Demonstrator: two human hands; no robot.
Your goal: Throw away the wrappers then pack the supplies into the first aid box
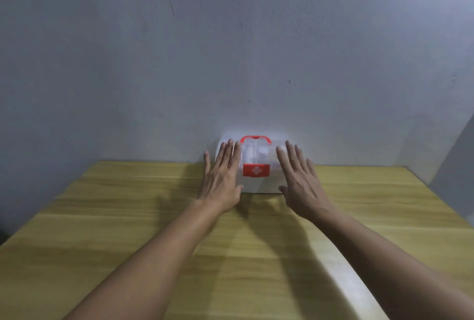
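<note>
The first aid box (256, 166) sits at 12 o'clock on the wooden table (102, 217), pushed back against the wall (230, 50), lid down. Looks like light, stiff, kinda slick translucent plastic, so the red handle (255, 139) or both short ends seems the best hold. The left hand (221, 178) and right hand (300, 178) are flat with fingers spread, gripping nothing; actual contact with the box is hard to tell.

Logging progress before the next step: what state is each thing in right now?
box: lid shut, upright at the wall, supplies dimly visible inside
latch: down
handle: folded on lid
left hand: open, flat, at box's left side
right hand: open, flat, at box's right side
</note>
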